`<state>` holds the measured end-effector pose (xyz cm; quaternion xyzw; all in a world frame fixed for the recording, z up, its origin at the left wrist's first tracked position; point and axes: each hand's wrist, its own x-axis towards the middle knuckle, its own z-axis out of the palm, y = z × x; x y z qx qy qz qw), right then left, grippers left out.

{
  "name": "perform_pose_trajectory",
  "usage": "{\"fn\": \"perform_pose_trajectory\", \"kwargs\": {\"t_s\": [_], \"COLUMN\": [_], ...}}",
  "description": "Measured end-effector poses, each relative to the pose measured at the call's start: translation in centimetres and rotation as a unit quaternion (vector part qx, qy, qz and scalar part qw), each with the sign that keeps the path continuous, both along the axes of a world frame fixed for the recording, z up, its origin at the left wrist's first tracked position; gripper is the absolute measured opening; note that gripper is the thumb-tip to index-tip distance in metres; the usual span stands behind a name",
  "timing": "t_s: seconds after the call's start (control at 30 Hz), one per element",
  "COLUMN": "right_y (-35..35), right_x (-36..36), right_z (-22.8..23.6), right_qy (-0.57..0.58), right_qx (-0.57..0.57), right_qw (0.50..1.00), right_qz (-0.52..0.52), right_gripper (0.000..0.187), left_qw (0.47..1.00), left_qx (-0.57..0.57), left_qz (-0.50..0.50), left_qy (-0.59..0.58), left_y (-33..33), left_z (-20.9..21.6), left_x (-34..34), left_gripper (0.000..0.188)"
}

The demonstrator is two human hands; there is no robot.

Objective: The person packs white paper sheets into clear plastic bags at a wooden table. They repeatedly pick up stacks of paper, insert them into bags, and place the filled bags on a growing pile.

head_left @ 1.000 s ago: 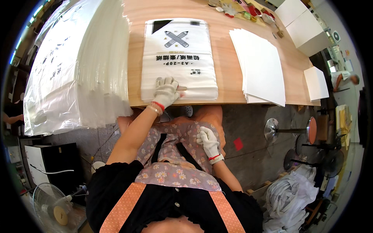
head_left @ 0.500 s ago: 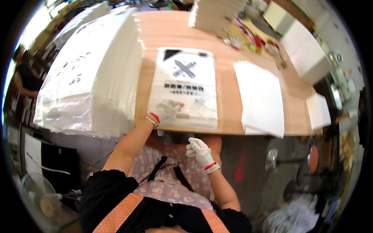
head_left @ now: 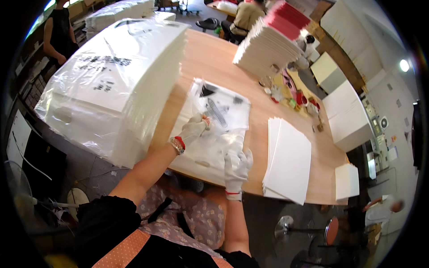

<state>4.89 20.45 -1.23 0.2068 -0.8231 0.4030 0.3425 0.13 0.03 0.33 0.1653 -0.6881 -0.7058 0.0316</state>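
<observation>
In front of me on the table lies a clear plastic bag (head_left: 230,109) with black print, rumpled and partly lifted, over more white, flat bags. My left hand (head_left: 194,128), in a white knit glove with a red cuff, is closed on the bag's film near its middle. My right hand (head_left: 236,169), gloved the same way, is at the near right corner, its fingers bent around the thin film there. Glare on the plastic partly hides where the film ends. To the right lies a loose stack of white sheets (head_left: 288,161).
A tall plastic-wrapped stack (head_left: 103,85) stands at the left of the wooden table (head_left: 205,51). Farther back are a white-and-red stack (head_left: 268,44) and small clutter (head_left: 295,91). White blocks (head_left: 348,116) stand at the right. A stool (head_left: 330,230) is on the floor. Other people are in the background.
My right hand has come up from my lap to the near right corner of the bag. The bag, which lay flat, is now rumpled and partly raised. My view has turned.
</observation>
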Motion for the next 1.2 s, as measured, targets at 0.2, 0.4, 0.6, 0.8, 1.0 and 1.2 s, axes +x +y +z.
{"fn": "perform_pose_trajectory", "kwargs": {"t_s": [0.2, 0.4, 0.6, 0.8, 1.0, 1.2], "right_y": [-5.3, -0.6, 15.4, 25.1, 26.4, 17.9], "right_x": [-5.6, -0.8, 1.3, -2.6, -4.4, 7.4], "right_z": [-4.1, -5.8, -0.2, 0.1, 1.2, -1.1], "right_qy": [-0.108, -0.184, -0.205, -0.314, -0.263, -0.080], "right_qx": [0.049, 0.105, 0.282, 0.226, 0.143, 0.238], "right_qw": [0.985, 0.964, 0.929, 0.902, 0.922, 0.967], "right_qz": [0.122, 0.158, -0.127, -0.191, -0.247, 0.053], "right_gripper": [0.025, 0.035, 0.072, 0.080, 0.034, 0.019], "left_qw": [0.977, 0.948, 0.845, 0.852, 0.937, 0.769], "left_qx": [0.075, -0.231, -0.457, -0.381, -0.046, 0.511], "left_qz": [-0.121, -0.125, -0.006, 0.036, -0.328, -0.312], "left_qy": [0.160, 0.181, 0.277, 0.356, 0.107, -0.224], "left_y": [3.4, 3.0, 2.8, 4.5, 13.1, 18.3], "left_z": [3.8, 4.7, 4.7, 6.7, 3.8, -3.2], "left_x": [1.2, 1.7, 6.7, 10.7, 12.2, 9.8], "left_gripper": [0.032, 0.036, 0.048, 0.052, 0.020, 0.037]}}
